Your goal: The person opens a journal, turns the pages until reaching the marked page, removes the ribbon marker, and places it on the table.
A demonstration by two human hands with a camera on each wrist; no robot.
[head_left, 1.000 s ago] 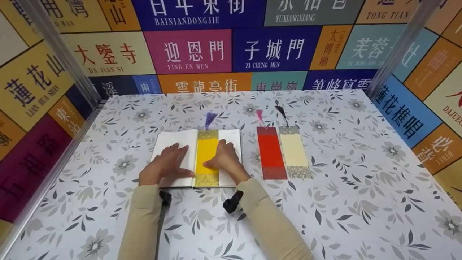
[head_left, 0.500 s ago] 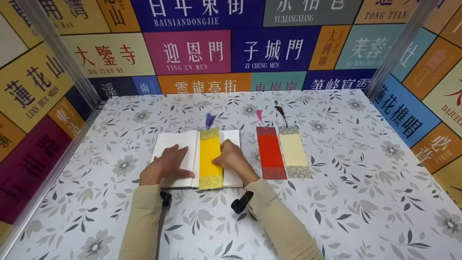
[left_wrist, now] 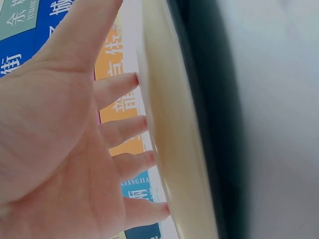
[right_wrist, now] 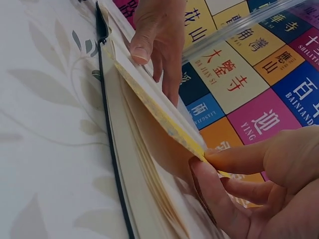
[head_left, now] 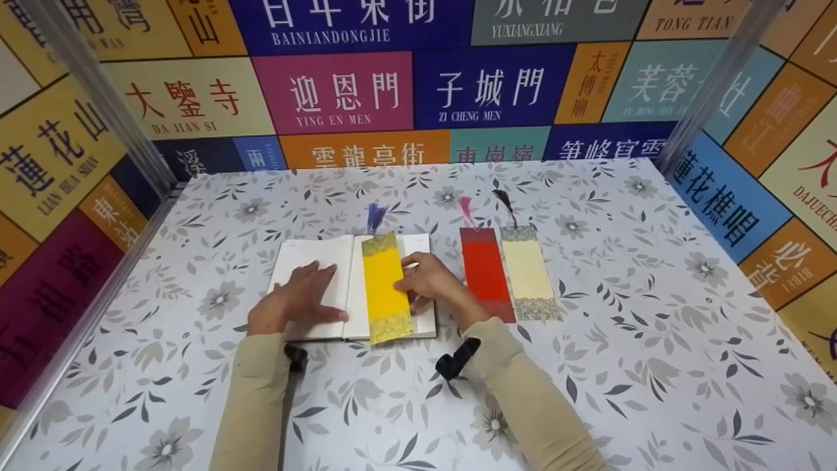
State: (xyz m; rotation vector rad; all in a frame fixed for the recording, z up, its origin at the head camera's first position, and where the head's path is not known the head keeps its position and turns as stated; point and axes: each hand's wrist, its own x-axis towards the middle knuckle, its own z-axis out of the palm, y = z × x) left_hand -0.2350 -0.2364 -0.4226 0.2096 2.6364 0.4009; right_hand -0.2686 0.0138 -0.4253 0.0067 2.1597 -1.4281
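Observation:
An open book (head_left: 310, 252) with blank-looking white pages lies on the table. My left hand (head_left: 297, 297) rests on its left page, fingers spread; the left wrist view shows those fingertips touching down along the page edge (left_wrist: 174, 129). Between thumb and fingers, my right hand (head_left: 428, 278) pinches the right edge of a yellow bookmark (head_left: 384, 278) with a purple tassel (head_left: 375, 216). This bookmark tilts over the right page, its lower end reaching past the book's near edge. In the right wrist view, the bookmark's held edge (right_wrist: 169, 122) is raised above the pages.
To the right of the book lie a red bookmark (head_left: 484, 268) with a pink tassel and a cream bookmark (head_left: 528, 268) with a black tassel. A floral-patterned cloth (head_left: 628, 366) covers the table. Colourful panels with Chinese lettering (head_left: 346, 91) stand at the back and sides.
My right hand has drawn the yellow bookmark rightward from the book's centre fold, and it has turned slightly askew with its right edge lifted. My left hand has stayed on the left page.

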